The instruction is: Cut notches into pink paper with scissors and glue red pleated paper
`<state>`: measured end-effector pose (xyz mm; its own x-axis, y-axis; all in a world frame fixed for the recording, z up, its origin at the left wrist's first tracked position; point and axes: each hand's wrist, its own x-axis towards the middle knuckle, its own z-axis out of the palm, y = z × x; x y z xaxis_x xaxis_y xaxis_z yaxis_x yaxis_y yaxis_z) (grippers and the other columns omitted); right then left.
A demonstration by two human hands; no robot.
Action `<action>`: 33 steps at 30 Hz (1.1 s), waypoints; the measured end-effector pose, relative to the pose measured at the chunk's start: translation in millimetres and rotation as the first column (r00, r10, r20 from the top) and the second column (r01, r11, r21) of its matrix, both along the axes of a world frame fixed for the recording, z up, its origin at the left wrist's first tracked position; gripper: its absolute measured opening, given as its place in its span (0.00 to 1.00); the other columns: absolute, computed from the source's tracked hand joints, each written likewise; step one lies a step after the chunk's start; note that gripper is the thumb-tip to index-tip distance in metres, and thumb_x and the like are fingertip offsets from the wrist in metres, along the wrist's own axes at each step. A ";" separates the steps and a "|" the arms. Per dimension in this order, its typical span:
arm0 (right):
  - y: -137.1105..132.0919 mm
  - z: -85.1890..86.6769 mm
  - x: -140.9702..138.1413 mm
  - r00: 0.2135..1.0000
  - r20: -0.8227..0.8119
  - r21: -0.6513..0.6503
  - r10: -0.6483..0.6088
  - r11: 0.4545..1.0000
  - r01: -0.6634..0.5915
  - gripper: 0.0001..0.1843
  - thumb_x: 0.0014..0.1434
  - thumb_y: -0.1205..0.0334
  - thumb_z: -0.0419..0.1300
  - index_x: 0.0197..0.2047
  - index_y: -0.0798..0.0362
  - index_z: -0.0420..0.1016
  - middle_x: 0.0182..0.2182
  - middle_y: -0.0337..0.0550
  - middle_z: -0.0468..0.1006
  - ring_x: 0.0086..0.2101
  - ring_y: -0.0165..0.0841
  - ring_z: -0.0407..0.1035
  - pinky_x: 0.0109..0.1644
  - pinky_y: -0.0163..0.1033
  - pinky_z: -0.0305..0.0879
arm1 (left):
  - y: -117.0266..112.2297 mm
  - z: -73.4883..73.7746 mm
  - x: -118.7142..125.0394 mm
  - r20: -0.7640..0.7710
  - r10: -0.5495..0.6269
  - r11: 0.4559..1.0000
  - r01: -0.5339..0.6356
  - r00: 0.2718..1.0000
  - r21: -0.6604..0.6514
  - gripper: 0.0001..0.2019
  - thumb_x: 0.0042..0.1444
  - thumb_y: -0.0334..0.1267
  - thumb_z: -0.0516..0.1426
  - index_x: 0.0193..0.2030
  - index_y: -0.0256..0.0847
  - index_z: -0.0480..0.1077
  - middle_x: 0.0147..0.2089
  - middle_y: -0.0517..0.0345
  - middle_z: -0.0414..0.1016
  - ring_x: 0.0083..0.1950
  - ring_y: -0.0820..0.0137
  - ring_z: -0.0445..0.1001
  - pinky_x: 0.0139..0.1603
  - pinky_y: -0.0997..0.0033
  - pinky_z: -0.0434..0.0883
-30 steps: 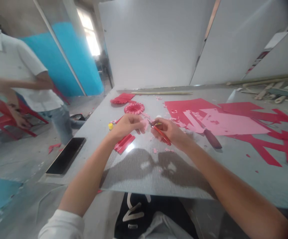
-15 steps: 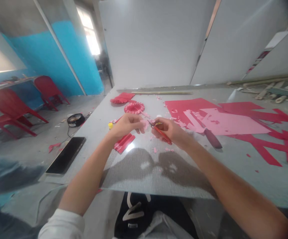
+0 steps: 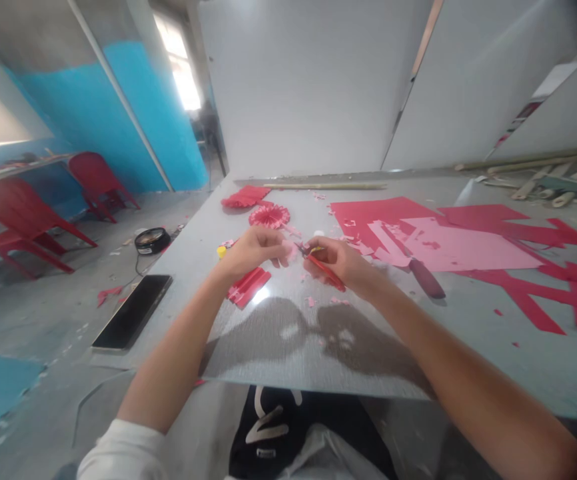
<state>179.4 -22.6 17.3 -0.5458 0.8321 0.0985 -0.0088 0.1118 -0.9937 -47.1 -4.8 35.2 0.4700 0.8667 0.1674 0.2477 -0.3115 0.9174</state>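
Between thumb and fingers, my left hand [image 3: 258,252] pinches a small piece of pink paper [image 3: 290,251]. My right hand [image 3: 332,260] is closed round the red handles of a pair of scissors [image 3: 324,268]. The scissor blades point left and reach the edge of the pink piece. Behind my left hand lies a pleated red paper rosette [image 3: 269,215], with folded red paper [image 3: 245,197] past it. A folded red paper strip [image 3: 248,287] rests below my left wrist, and a yellow cap [image 3: 221,252] sits beside it.
Red sheets [image 3: 383,210] and a pink sheet [image 3: 468,243] spread over the right of the table, with a dark-red-handled knife [image 3: 426,277] on them. A black tablet or phone [image 3: 132,312] lies at the left edge. Sticks [image 3: 558,177] are piled far right.
The scissors have shifted slightly at the pink piece; both hands stay almost in place. The blurred legs of another person at lower left have gone out of view.
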 end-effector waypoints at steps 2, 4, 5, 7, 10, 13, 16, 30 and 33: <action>0.2 -1.1 -0.2 1.000 -0.006 -0.005 -0.004 1.000 0.004 0.17 0.52 0.53 0.68 0.40 0.50 0.68 0.22 0.31 0.67 0.20 0.24 0.55 0.23 0.34 0.49 | 0.1 0.6 -0.7 0.000 -0.003 1.000 0.003 1.000 -0.008 0.13 0.57 0.43 0.64 0.31 0.34 0.75 0.28 0.52 0.78 0.30 0.71 0.77 0.32 0.72 0.75; -0.4 -0.7 -0.5 1.000 -0.007 -0.015 -0.021 1.000 0.021 0.18 0.52 0.53 0.69 0.40 0.50 0.68 0.21 0.31 0.67 0.20 0.24 0.55 0.22 0.33 0.48 | 0.1 1.1 -1.5 0.017 -0.014 0.999 0.014 1.000 -0.034 0.12 0.58 0.43 0.63 0.31 0.35 0.74 0.29 0.52 0.78 0.31 0.70 0.78 0.32 0.72 0.75; -0.8 -0.1 -0.6 0.999 -0.007 -0.017 -0.031 0.999 0.031 0.18 0.51 0.53 0.69 0.40 0.50 0.68 0.21 0.31 0.66 0.20 0.24 0.55 0.22 0.33 0.47 | 0.2 1.2 -2.0 0.025 -0.022 0.998 0.023 0.999 -0.053 0.12 0.58 0.43 0.63 0.31 0.35 0.74 0.30 0.52 0.78 0.32 0.69 0.79 0.32 0.72 0.75; -1.7 1.4 -0.7 0.999 -0.010 -0.017 -0.042 0.999 0.042 0.19 0.51 0.53 0.69 0.40 0.50 0.67 0.21 0.31 0.66 0.20 0.24 0.54 0.22 0.33 0.47 | 0.6 1.0 -3.0 0.035 -0.032 0.996 0.035 0.999 -0.087 0.11 0.58 0.42 0.63 0.31 0.35 0.73 0.31 0.52 0.79 0.33 0.68 0.80 0.32 0.72 0.75; -2.0 2.5 -0.3 0.999 -0.011 -0.021 -0.037 0.999 0.037 0.18 0.51 0.55 0.69 0.39 0.50 0.67 0.21 0.30 0.66 0.20 0.23 0.54 0.23 0.33 0.47 | 1.6 0.3 -4.4 0.040 -0.022 0.995 0.026 0.999 -0.099 0.11 0.58 0.42 0.62 0.32 0.34 0.74 0.31 0.51 0.80 0.32 0.69 0.79 0.32 0.72 0.75; -0.2 0.6 0.7 1.000 0.000 -0.014 -0.010 1.000 0.010 0.17 0.52 0.56 0.69 0.40 0.50 0.67 0.21 0.30 0.67 0.19 0.23 0.54 0.23 0.33 0.49 | 2.1 0.9 -5.2 0.029 -0.008 0.997 0.010 1.000 -0.079 0.11 0.58 0.41 0.62 0.31 0.34 0.76 0.29 0.50 0.80 0.30 0.70 0.78 0.32 0.73 0.75; 2.8 -3.3 2.5 0.999 0.014 0.022 0.041 0.999 -0.041 0.15 0.55 0.55 0.68 0.40 0.50 0.68 0.22 0.30 0.67 0.19 0.23 0.54 0.25 0.34 0.52 | 1.9 2.9 -6.0 -0.004 -0.004 0.998 0.004 1.000 -0.069 0.09 0.56 0.39 0.63 0.31 0.33 0.77 0.28 0.51 0.80 0.30 0.71 0.78 0.33 0.72 0.75; 3.4 -0.7 5.5 0.996 0.059 0.039 0.063 0.997 -0.065 0.14 0.57 0.55 0.67 0.40 0.50 0.68 0.24 0.31 0.70 0.20 0.22 0.55 0.25 0.34 0.52 | -0.7 6.1 -5.1 -0.051 -0.055 0.996 0.052 0.997 -0.072 0.11 0.58 0.42 0.63 0.34 0.34 0.77 0.29 0.51 0.80 0.31 0.70 0.78 0.35 0.71 0.76; 4.6 -1.7 5.7 0.995 0.066 0.033 0.071 0.997 -0.073 0.14 0.56 0.55 0.67 0.40 0.50 0.69 0.24 0.32 0.70 0.21 0.23 0.56 0.25 0.34 0.53 | 0.2 4.5 -5.6 -0.029 -0.043 0.997 0.041 0.999 -0.069 0.10 0.57 0.40 0.63 0.34 0.34 0.78 0.28 0.51 0.80 0.30 0.70 0.78 0.35 0.71 0.76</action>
<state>185.1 -17.9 15.5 -0.6104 0.7870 0.0895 0.0466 0.1485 -0.9878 -52.7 -4.6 39.8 0.5102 0.8550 0.0933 0.2640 -0.2589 0.9291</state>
